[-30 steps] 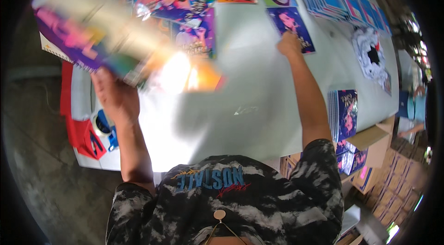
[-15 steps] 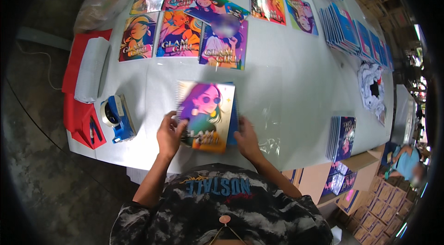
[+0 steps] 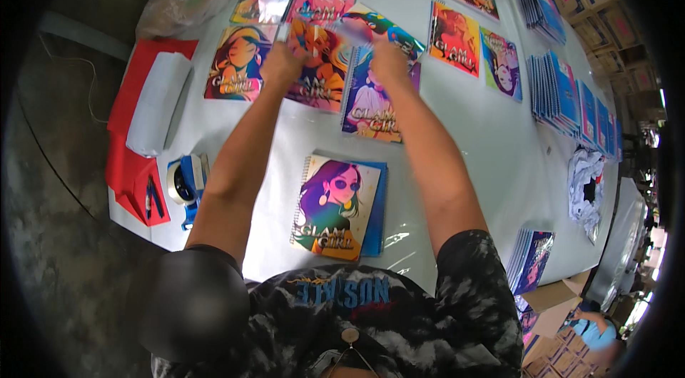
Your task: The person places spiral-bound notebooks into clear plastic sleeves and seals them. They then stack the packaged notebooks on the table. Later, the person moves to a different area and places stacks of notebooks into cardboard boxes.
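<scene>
My left hand reaches across the table to the left edge of an orange spiral notebook with a cartoon cover. My right hand is over the upper part of a purple-covered notebook, next to a tilted green-blue one. The fingers of both hands are blurred, so their grip is unclear. Close to my body lies a notebook with a sunglasses-wearing figure, on top of a blue-covered one that sticks out at its right.
More notebooks lie face up farther back. Blue notebook stacks stand at the right. A tape dispenser, pens and a white roll are at the left. An open carton sits at the lower right.
Both hands have let go of the sunglasses-cover notebook and stretched forward to the notebook rows. That notebook and the blue one now rest on the table. The view has shifted.
</scene>
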The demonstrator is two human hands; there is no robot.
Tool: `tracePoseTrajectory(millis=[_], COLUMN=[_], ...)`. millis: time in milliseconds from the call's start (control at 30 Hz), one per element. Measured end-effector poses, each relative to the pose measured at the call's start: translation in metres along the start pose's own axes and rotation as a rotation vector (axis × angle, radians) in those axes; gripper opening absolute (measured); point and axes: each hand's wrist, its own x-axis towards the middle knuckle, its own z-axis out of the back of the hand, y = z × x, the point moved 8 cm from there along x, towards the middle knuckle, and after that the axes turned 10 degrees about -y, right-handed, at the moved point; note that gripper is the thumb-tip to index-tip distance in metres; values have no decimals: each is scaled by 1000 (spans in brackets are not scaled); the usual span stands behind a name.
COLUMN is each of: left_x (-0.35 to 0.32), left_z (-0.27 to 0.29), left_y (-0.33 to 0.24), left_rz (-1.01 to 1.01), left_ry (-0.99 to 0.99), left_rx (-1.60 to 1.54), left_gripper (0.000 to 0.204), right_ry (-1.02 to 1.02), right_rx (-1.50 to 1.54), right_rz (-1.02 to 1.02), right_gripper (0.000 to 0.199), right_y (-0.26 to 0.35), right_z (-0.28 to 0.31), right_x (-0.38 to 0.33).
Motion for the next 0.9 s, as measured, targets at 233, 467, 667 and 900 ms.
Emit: tracePoseTrajectory(millis=[233,467,667,900], left_x=[-106,-282,-82,66], left_z=[263,82,115,63], left_y=[29,65,38,185], left_rz=[148,117,-328,70], left_ry=[-565,152,-586,-22], left_rx=[-1390,-272,-61,-75], left_gripper=[35,63,62,66], right_ry=[-208,-132,-167,191], right_rx=[738,388,101,87], right_rz=[825,561,-274,-227], right_gripper=[38,29,48,40], right_y=[46,-4,0,27], right_z=[146,91,37,12], right_x=[-177,-208,-80,-32])
